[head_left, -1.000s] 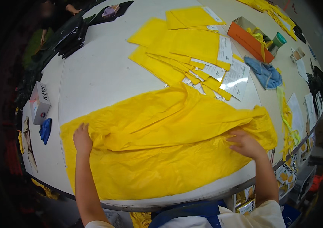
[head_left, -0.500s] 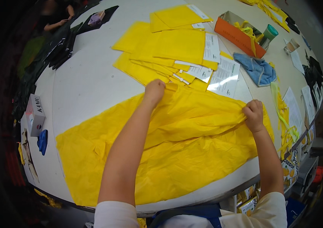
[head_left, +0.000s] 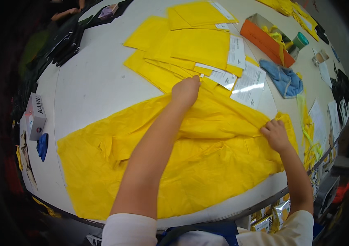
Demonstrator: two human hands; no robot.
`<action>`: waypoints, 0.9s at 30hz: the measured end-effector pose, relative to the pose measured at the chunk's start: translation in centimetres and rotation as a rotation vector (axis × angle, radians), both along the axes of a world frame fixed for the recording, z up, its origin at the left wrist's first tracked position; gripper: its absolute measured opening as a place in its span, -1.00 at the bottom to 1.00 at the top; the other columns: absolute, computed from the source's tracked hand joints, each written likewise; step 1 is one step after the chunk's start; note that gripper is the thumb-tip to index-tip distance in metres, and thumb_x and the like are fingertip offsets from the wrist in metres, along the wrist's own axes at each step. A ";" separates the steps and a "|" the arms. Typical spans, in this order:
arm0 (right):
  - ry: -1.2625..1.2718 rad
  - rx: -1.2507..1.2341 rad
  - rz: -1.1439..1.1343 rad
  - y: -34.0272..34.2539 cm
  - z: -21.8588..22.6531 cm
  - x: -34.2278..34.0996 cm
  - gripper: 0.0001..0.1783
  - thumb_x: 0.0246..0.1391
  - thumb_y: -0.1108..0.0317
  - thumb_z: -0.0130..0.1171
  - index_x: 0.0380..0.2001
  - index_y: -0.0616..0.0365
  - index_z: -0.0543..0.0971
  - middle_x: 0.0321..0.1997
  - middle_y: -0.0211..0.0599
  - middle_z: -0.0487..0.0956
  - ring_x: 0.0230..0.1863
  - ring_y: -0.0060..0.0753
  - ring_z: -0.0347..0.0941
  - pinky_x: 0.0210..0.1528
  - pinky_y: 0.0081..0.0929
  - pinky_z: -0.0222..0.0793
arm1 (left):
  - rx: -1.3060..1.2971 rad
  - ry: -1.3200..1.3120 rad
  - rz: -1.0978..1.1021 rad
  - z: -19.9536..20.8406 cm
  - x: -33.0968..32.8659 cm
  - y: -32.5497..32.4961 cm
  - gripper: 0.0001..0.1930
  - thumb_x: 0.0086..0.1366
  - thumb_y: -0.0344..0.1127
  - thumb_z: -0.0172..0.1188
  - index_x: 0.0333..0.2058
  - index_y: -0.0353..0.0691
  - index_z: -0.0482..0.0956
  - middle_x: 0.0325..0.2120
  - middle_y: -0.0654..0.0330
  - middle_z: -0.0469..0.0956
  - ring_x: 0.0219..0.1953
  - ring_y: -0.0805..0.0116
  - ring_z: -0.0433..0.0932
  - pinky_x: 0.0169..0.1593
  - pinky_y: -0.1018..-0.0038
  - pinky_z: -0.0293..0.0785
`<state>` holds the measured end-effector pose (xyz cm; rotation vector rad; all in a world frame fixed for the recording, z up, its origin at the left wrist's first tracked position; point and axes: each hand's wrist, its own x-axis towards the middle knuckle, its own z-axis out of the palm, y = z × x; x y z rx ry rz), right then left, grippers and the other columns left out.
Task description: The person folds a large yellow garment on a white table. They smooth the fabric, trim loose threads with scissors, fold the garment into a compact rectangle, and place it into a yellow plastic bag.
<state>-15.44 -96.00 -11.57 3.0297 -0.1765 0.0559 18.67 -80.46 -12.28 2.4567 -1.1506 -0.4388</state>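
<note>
Mid-spread of yellow fabric sheet [head_left: 207,172] on white table [head_left: 96,86]. Left hand [head_left: 185,91] fingers curled on far edge; right hand [head_left: 276,134] pinching right edge. Next, likely: even pull, creases flattened.

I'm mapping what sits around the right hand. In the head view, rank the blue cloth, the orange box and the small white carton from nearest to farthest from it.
From the right hand, gripping the yellow fabric:
1. Blue cloth, just beyond the hand, toward the table's far right.
2. Orange box, farther back, behind the cloth.
3. Small white carton, far across at the table's left edge.
</note>
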 end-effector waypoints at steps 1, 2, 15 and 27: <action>0.090 0.019 -0.050 0.2 -0.4 0.6 -0.80 -0.21 0.50 0.07 -0.41 -0.01 0.49 -0.39 -0.34 0.36 -0.18 -0.23 0.31 -0.13 -0.34 0.15 | -0.010 0.029 0.023 -0.1 0.1 0.2 -0.73 0.29 -0.18 0.02 -0.14 -0.19 0.50 -0.31 -0.01 0.57 -0.21 0.02 0.53 -0.13 0.23 0.45; 0.034 0.096 -0.069 1.1 0.5 1.9 -0.77 -0.21 0.51 0.07 -0.38 0.00 0.50 -0.38 -0.33 0.37 -0.17 -0.22 0.31 -0.12 -0.32 0.16 | -0.008 0.059 0.051 -0.5 0.3 1.2 -0.73 0.29 -0.20 0.04 -0.11 -0.18 0.48 -0.28 -0.02 0.56 -0.18 0.02 0.52 -0.11 0.23 0.45; -0.266 0.870 -0.042 17.3 2.8 11.4 -0.61 -0.11 0.56 0.11 -0.11 0.19 0.45 -0.13 -0.10 0.43 -0.07 -0.06 0.37 0.03 -0.28 0.29 | -0.420 0.609 1.150 -0.3 0.6 39.5 -0.49 0.20 -0.31 0.21 0.09 -0.34 0.29 -0.21 0.11 0.52 -0.12 0.31 0.48 -0.07 0.43 0.41; -0.119 2.394 -0.179 32.8 3.3 16.5 -0.70 0.14 0.51 0.02 -0.03 0.17 0.38 -0.09 -0.34 0.48 -0.14 -0.58 0.42 -0.18 -0.63 0.35 | -0.739 0.011 0.241 7.5 -13.6 37.8 -0.68 -0.05 -0.49 0.19 -0.23 -0.25 0.50 -0.12 0.04 0.33 -0.07 0.09 0.34 0.00 0.30 0.32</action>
